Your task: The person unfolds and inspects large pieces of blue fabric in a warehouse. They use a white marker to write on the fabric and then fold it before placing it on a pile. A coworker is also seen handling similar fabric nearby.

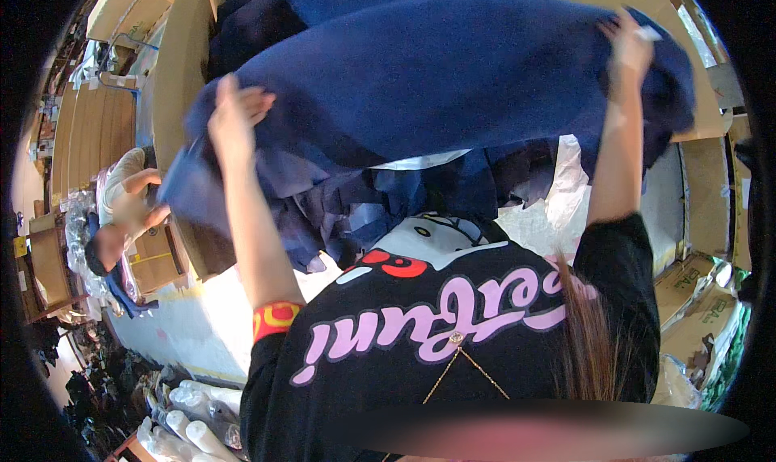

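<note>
A broad dark-blue cloth [404, 74] is stretched in the air between my raised arms, its upper edge arched and its surface smeared by motion. My left hand [234, 122] grips it toward its left end, fingers pointing inward over the fabric. At the upper right, my right hand [630, 48] holds the other end; a small white piece [649, 33] shows beside its fingers. Folds of the cloth hang past both wrists. Beneath and behind it lie more dark-blue fabric pieces [404, 191], partly hidden by the cloth.
Cardboard walls [179, 66] of a large box rise around the fabric. Another person [129, 191] bends among cartons on the left. Wrapped white rolls [194, 430] lie at the lower left. Cartons [695, 316] and plastic stand on the right.
</note>
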`<state>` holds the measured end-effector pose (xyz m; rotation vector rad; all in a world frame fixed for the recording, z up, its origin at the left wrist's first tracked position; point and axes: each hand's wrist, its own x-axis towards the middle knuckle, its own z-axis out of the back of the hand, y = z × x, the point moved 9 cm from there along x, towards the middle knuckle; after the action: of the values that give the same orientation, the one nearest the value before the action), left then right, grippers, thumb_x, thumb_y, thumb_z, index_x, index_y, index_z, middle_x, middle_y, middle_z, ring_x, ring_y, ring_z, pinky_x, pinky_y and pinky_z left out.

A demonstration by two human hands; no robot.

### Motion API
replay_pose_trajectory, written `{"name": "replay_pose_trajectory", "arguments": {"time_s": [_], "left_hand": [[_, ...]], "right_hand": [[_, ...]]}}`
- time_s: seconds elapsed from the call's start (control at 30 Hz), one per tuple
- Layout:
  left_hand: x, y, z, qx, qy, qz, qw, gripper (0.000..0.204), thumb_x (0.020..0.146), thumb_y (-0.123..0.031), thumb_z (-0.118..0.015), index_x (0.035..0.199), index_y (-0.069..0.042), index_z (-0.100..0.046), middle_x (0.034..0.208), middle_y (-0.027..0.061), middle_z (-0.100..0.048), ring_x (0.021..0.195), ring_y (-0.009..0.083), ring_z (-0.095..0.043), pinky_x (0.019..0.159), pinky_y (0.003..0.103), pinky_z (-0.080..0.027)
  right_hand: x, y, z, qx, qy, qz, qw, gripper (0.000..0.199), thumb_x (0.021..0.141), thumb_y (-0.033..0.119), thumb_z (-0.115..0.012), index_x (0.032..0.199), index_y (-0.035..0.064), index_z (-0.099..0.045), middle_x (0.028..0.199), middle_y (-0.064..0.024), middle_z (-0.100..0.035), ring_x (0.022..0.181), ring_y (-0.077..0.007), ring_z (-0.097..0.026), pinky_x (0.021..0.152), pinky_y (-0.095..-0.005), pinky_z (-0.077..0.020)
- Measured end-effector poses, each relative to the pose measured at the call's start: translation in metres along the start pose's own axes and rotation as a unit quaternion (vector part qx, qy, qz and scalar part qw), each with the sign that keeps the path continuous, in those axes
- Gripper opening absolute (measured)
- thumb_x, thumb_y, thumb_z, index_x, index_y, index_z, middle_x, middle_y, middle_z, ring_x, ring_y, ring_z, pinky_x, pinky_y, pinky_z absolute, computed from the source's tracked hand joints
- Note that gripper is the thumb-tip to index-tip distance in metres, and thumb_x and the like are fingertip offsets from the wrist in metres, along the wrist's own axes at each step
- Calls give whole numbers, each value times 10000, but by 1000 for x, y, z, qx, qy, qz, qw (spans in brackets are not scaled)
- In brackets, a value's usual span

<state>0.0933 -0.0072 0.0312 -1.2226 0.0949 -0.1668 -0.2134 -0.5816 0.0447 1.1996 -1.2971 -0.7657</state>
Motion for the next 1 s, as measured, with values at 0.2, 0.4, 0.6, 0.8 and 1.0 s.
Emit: {"name": "replay_pose_trajectory", "arguments": {"time_s": [0.2,0.4,0.6,0.8,1.0], "left_hand": [[-28,187,-119,576,256,-39,775,929,809,-752,-398,1501,-171,-186,1537,131,-226,1436,373,-65,1122,591,-20],[-48,172,-73,469,85,-191,858,631,891,-512,-534,1396,-148,-438,1488,170,-319,1408,430,-130,1121,571,-40],[-80,190,-71,575,165,-53,800,894,854,-659,-454,1504,-122,-156,1560,165,-99,1451,307,-31,1114,584,47],[-84,200,-75,559,136,-54,816,916,850,-656,-464,1513,-144,-93,1571,142,-27,1450,309,25,1108,588,70],[-82,202,-74,559,153,-26,814,924,845,-653,-471,1513,-146,-82,1571,144,1,1447,317,54,1106,586,84]], "right_hand": [[-103,-175,-103,-226,276,-159,921,519,892,598,-484,835,83,-506,688,-24,-537,557,-128,-508,488,-279,-413],[-293,-196,-106,-64,435,-227,869,163,957,218,-538,991,59,-536,735,-10,-555,587,-76,-499,500,-213,-420],[-306,-162,-199,-139,446,-23,884,131,815,173,-694,882,65,-664,821,-97,-694,744,-224,-676,625,-340,-507],[-335,-184,-224,-276,547,-44,789,157,774,252,-686,820,103,-666,786,-95,-690,730,-288,-669,647,-398,-514],[-313,-178,-206,-229,469,-26,853,149,749,235,-684,798,97,-660,761,-119,-682,703,-308,-662,658,-408,-514]]}}
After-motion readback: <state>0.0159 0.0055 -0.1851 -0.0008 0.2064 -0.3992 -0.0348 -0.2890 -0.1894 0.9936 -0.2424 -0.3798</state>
